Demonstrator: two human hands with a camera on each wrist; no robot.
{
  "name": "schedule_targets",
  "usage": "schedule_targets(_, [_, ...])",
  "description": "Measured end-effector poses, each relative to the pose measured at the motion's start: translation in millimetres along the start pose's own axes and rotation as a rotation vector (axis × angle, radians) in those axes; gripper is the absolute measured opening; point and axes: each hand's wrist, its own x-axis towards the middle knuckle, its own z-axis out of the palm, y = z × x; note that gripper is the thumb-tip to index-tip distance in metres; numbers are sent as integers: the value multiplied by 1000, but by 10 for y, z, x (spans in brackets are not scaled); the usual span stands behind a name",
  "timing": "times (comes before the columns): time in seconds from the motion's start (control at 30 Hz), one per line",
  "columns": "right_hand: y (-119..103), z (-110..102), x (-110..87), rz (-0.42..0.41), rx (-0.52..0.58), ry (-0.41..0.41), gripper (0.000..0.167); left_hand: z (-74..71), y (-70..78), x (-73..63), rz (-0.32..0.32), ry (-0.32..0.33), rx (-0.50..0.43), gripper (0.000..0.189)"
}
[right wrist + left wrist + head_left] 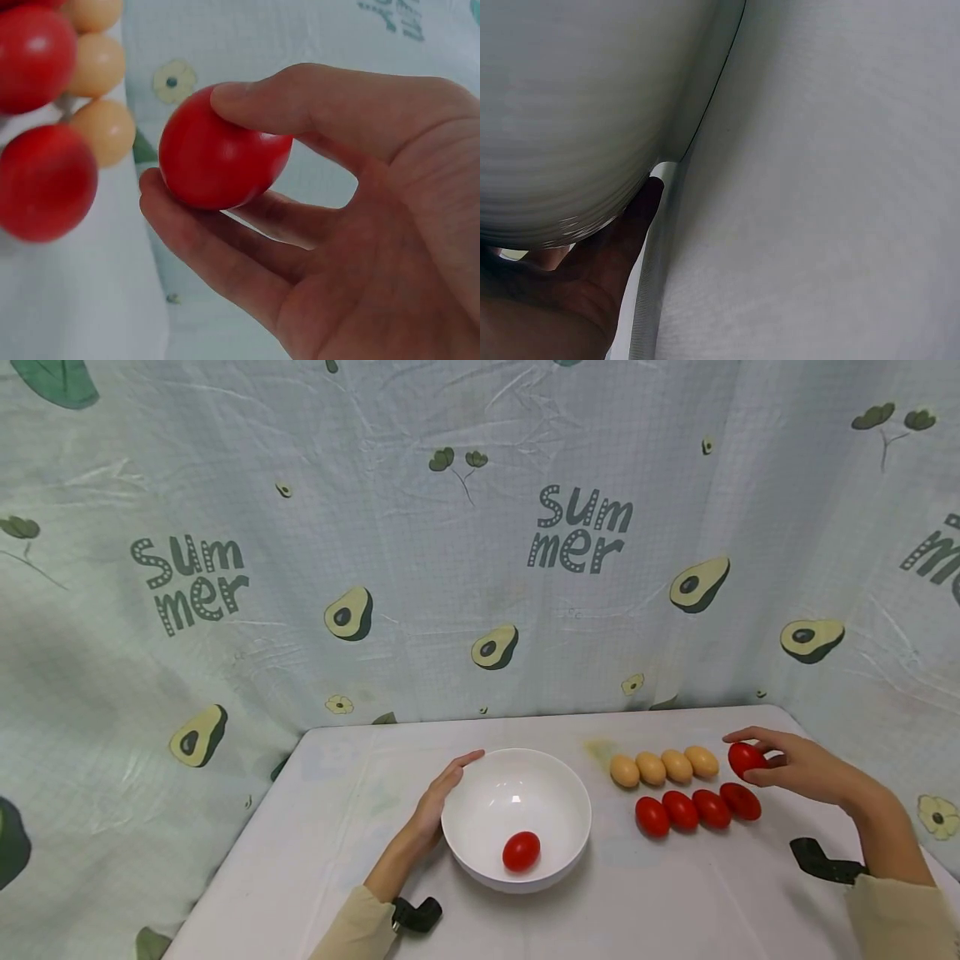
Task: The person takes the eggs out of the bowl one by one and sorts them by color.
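A white bowl (555, 785) stands on the table with one red egg (521, 852) inside. My left hand (431, 806) rests along the bowl's left outer side, its fingers fairly straight; the left wrist view shows thumb and palm against the outer wall. At the right, my right hand (806, 766) pinches another red egg (225, 150) between thumb and fingers, above the table. Just left of and below that hand lies a row of several red eggs (681, 811). Behind them is a row of several tan eggs (663, 767).
The table (360, 793) has a white cover with a faint yellow-green patch near the tan eggs. A printed curtain (420, 543) with avocados and lettering hangs behind and at both sides. Each wrist wears a black camera mount (825, 862).
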Motion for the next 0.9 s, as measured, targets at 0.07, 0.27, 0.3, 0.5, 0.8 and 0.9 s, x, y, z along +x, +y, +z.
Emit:
schedule_targets(0.07, [102, -7, -19, 19, -4, 13, 61, 5, -2, -3, -12, 7, -7, 52])
schedule_targets(0.27, [318, -38, -57, 68, -5, -3, 61, 11, 6, -13, -32, 9, -21, 51])
schedule_targets(0.3, [344, -34, -59, 75, -3, -5, 60, 9, 8, -14, -34, 8, -26, 51])
schedule_targets(0.5, [488, 5, -53, 121, 32, -49, 58, 4, 6, -19, -37, 14, -24, 51])
schedule_targets(0.8, [615, 23, -36, 160, 49, -80, 59, 6, -3, -13, -43, 14, -24, 51])
schedule_targets(0.9, [617, 26, -34, 188, 59, -88, 62, 3, 2, -6, -40, 13, -29, 51])
